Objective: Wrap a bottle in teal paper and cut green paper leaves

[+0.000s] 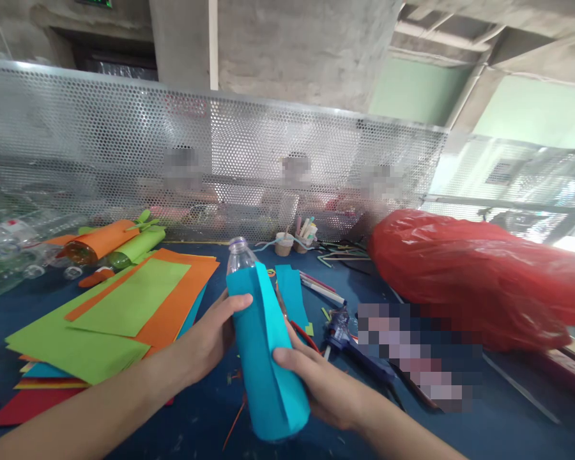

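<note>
Left hand [223,319] and right hand [323,383] both have fingers [243,301] clasped on blue paper [252,358] around bottle [242,257], neck toward worktop's [196,421] far edge, loose lengthwise paper edge nearer right thumb [285,358].

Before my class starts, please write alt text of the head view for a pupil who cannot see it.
A person's left grip and right grip hold a clear bottle wrapped in blue paper, one edge running down the front, above a dark blue table. Coloured sheets lie to the left, a blue glue gun and red plastic bag to the right.
</note>
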{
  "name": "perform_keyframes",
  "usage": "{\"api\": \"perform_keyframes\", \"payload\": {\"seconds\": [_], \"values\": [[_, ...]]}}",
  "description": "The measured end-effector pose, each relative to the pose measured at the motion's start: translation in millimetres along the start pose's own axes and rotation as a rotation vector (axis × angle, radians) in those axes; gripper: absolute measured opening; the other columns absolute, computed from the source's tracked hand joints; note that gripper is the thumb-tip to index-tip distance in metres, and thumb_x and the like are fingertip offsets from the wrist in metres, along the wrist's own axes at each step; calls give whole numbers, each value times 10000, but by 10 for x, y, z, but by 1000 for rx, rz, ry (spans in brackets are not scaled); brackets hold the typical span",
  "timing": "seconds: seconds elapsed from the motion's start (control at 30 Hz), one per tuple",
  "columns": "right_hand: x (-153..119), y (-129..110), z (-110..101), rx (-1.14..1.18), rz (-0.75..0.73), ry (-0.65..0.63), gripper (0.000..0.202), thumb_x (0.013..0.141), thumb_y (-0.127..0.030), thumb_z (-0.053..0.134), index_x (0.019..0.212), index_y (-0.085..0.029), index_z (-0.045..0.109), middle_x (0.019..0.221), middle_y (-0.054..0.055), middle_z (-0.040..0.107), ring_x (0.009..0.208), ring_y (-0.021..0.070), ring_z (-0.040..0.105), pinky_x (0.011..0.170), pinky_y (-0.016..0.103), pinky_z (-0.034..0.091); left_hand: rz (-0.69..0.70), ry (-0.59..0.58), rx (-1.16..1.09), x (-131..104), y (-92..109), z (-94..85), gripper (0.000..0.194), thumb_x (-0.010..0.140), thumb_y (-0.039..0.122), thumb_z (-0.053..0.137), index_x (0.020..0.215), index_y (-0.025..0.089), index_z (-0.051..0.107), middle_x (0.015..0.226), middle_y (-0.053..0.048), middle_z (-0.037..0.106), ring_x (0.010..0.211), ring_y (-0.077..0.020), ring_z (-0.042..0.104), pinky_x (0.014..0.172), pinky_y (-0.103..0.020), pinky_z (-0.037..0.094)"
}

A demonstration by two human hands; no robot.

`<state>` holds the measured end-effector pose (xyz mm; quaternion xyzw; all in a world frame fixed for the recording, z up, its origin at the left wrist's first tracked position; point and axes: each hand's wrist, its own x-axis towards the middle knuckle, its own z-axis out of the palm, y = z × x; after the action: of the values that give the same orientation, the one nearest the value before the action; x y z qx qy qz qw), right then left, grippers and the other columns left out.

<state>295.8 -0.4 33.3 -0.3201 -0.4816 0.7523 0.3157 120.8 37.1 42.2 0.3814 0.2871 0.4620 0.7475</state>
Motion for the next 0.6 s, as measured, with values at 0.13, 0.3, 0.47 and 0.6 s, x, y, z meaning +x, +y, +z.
{"api": "perform_keyframes", "payload": {"seconds": [0.13,0.3,0.47,0.6], "values": [[13,34,-44,188,100,-165,894,696,-580,693,1406,-141,371,1142,162,658,919,281,681,845,416,484,-36,27,20,-1,54,12,439,748,390,718,1100,142,629,909,-148,745,841,-321,696,781,-439,535],[35,68,-102,224,148,-250,762,695,-594,665,1244,-84,526,1037,167,686,927,284,676,921,430,430,-15,36,31,-22,72,24,433,706,366,758,1057,139,645,976,-164,731,856,-315,686,801,-444,534],[18,41,-99,180,111,-256,786,687,-470,728,1339,-165,412,1050,134,692,916,278,687,888,433,448,2,-34,54,-37,55,-4,389,704,352,753,1011,124,681,996,-163,724,901,-322,667,815,-455,532],[11,45,-96,177,107,-238,832,696,-458,731,1380,-180,347,1053,138,692,903,279,692,876,447,456,25,-10,75,-38,27,-24,310,737,338,731,965,133,690,961,-148,729,872,-307,669,788,-444,544]]}}
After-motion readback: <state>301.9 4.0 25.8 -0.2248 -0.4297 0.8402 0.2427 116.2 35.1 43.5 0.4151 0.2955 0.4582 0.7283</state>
